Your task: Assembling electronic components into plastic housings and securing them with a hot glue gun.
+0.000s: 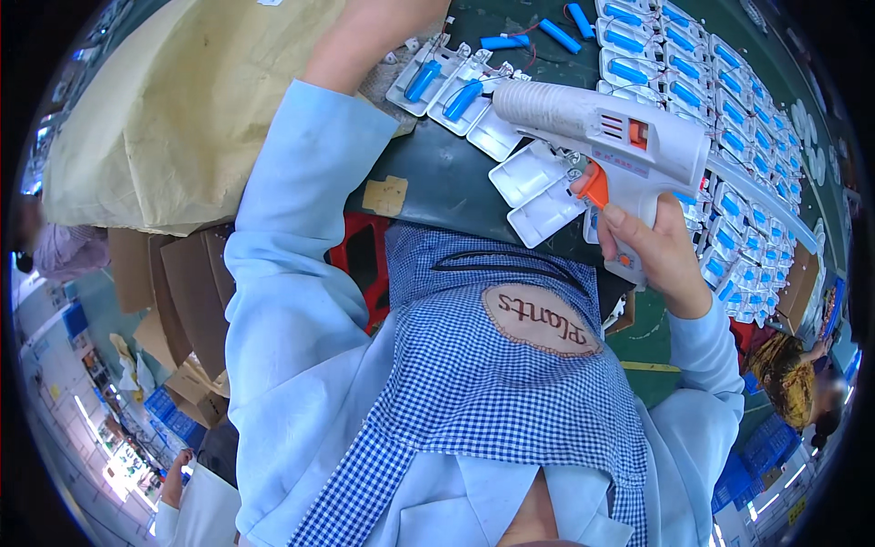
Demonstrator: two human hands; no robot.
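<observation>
My right hand (654,244) is closed round the handle of a white hot glue gun (661,137), a finger at its orange trigger (594,186). The gun's nose points left, and a translucent glue stick (766,202) sticks out of its back. My left hand (401,13) reaches past the top edge of the picture, so its fingers are hidden. Beneath the gun's nose lie small white plastic cases, one with a blue cylindrical battery (463,100) and another with a similar battery (422,81). Nearer me are white cases (545,221) without batteries.
Rows of white cases (729,141) with blue batteries cover the right of the dark green table (437,187). Loose blue batteries (560,36) lie at the back. A large yellowish paper sack (173,109) fills the left. Cardboard boxes (191,292) stand below it. Other people sit nearby.
</observation>
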